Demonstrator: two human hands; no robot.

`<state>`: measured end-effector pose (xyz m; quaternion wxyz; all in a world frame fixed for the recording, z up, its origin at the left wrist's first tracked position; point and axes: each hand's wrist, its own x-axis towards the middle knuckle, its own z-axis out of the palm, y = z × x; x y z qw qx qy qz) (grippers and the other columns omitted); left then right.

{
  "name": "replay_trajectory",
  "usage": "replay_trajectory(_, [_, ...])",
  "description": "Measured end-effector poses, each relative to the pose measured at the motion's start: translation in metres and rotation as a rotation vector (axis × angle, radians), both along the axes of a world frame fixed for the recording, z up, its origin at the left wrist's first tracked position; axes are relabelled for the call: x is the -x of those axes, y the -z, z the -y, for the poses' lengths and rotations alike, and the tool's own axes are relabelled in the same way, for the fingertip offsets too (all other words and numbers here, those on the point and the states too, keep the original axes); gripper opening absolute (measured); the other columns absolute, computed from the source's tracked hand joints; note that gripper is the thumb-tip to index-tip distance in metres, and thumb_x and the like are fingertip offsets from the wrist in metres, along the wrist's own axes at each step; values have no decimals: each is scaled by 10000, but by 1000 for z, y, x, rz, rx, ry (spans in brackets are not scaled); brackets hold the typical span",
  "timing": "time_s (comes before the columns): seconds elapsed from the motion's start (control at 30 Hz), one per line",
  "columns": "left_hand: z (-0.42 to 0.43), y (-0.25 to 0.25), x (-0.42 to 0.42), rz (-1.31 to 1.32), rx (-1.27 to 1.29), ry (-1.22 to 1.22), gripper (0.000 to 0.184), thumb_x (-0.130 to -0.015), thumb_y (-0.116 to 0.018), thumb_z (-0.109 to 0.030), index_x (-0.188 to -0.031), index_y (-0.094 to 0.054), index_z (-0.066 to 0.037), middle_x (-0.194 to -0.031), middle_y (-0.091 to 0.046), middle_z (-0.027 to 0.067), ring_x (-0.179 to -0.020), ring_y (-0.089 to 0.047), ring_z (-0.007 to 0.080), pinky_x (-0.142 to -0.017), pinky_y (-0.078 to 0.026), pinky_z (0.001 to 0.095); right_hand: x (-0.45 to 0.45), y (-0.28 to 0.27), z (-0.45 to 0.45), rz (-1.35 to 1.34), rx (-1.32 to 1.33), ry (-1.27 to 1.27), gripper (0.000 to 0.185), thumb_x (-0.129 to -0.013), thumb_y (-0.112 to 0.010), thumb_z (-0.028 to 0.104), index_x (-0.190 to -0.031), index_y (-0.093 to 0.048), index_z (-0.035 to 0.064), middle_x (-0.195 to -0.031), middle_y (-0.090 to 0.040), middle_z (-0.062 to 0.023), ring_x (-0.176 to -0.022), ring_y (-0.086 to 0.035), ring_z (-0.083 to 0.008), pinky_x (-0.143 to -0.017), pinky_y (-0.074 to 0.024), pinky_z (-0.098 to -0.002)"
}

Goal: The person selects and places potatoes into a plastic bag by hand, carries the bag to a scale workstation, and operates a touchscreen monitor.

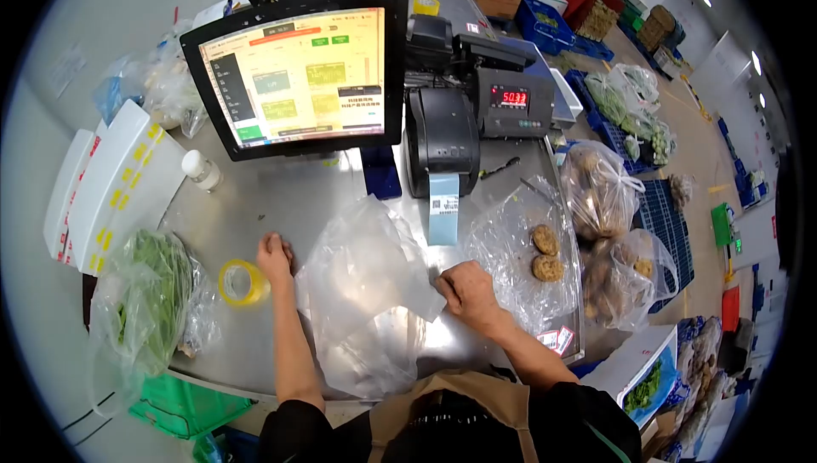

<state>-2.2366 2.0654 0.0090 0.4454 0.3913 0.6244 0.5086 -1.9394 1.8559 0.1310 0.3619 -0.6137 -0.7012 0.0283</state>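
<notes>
A clear plastic bag (362,284) lies spread on the steel table between my hands. My right hand (468,288) is closed, its thumb and fingers pinching the bag's right edge. To the left of the bag, my left hand (275,257) rests with its fingers curled in; whether anything is inside them is hidden. A roll of yellow tape (241,282) lies just beside my left wrist. Right of my right hand, two brown, rough-skinned round vegetables (546,252) sit on a crumpled clear plastic sheet (502,246).
A monitor (298,80) stands at the back, beside a label printer (442,135) with a label (443,208) hanging out and a scale display (513,101). Bagged leafy greens (153,288) lie at left, near a white bottle (201,169). Bagged brown vegetables (600,191) stand off the right edge.
</notes>
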Motion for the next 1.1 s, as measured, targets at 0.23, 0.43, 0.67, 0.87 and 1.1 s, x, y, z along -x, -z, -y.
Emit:
replay_trajectory(0.23, [11,-117,-75,-40,-249,436,271,-887,-579,-186,-1057,-593,24,-835,-607,36,-742,-535,90,-651,-441,220,-32,19,24,-49,85,187,147,-769,-656,84,-690,-546,27,-652,-539,-147,-600,-521,-334,-555,-400,-410])
replay_trajectory(0.43, [12,-90,-168,-98,-193,876,412,-828,-653,-280,-1102,-600,24,-1038,-647,151,-938,-621,204,-828,-485,305,-40,11,16,-165,-8,232,80,-782,-619,88,-751,-597,18,-710,-587,-165,-665,-556,-357,-618,-430,-432])
replay_trajectory(0.67, [17,-44,-217,38,66,853,684,-753,-716,-320,-1178,-482,162,-1086,-599,260,-1011,-598,292,-873,-466,323,-52,15,30,-123,77,224,83,-793,-616,79,-788,-625,-3,-725,-612,-173,-670,-597,-334,-618,-462,-394])
replay_trajectory(0.87, [22,-33,-220,47,124,871,674,-771,-716,-312,-1225,-469,120,-1125,-587,219,-1038,-571,245,-879,-452,300,-51,21,38,-139,141,199,88,-783,-606,85,-761,-634,4,-694,-604,-173,-647,-581,-356,-598,-445,-419])
replay_trajectory(1.1, [26,-19,-229,159,123,862,605,-786,-709,-296,-1199,-505,96,-1085,-607,181,-1017,-573,222,-879,-442,289,-42,16,28,-129,114,134,87,-782,-614,94,-771,-635,10,-712,-606,-175,-664,-576,-363,-606,-442,-426])
